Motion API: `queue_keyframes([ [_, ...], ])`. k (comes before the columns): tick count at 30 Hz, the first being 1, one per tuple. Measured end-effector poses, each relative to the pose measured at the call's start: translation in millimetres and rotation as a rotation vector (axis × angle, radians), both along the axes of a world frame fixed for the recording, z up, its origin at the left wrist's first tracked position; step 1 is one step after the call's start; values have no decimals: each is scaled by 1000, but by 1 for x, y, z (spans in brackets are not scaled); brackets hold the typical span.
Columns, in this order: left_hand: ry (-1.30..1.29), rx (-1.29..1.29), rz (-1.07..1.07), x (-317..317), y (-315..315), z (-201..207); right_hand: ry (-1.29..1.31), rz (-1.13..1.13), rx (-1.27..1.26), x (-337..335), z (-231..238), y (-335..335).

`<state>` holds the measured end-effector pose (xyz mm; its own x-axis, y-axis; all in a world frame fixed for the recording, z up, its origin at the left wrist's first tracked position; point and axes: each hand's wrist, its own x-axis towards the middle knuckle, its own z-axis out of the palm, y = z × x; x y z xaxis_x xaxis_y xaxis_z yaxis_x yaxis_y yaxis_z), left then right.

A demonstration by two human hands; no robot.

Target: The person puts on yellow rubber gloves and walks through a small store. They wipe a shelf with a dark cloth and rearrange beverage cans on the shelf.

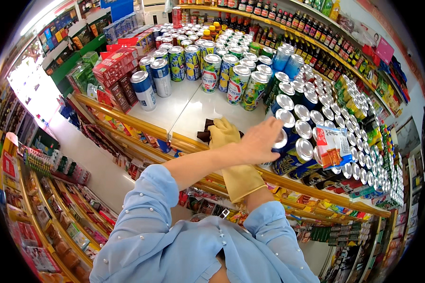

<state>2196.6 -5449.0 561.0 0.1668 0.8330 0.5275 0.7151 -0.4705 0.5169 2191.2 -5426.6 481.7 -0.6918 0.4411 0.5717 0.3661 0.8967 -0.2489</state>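
My arms cross over the edge of a white counter top (186, 101). My bare left hand (259, 142) reaches to the right, its fingers and thumb around the silver top of a can (281, 140) at the near end of a crowded group. My right hand (222, 134), in a yellow rubber glove, lies to the left beneath the left forearm. It presses a bunched dark brown cloth (204, 135) onto the counter; its fingertips are partly hidden. Past the hands stand green and yellow printed cans (256, 89) and a blue and white can (143, 90).
A red and blue snack packet (334, 147) lies across the can tops at right. Red cartons (117, 66) stand at the counter's left end. A wooden rail (189, 143) runs along the near edge, with packaged snacks below. Bottles (311, 29) line the back shelf.
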Motion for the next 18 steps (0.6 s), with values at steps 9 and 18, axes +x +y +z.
queue_keyframes([
  [9,204,-38,563,-182,6,74,-161,-62,-25,4,-4,-1],
  [18,300,-95,868,-305,54,34,-46,31,-12,3,-11,4],
])
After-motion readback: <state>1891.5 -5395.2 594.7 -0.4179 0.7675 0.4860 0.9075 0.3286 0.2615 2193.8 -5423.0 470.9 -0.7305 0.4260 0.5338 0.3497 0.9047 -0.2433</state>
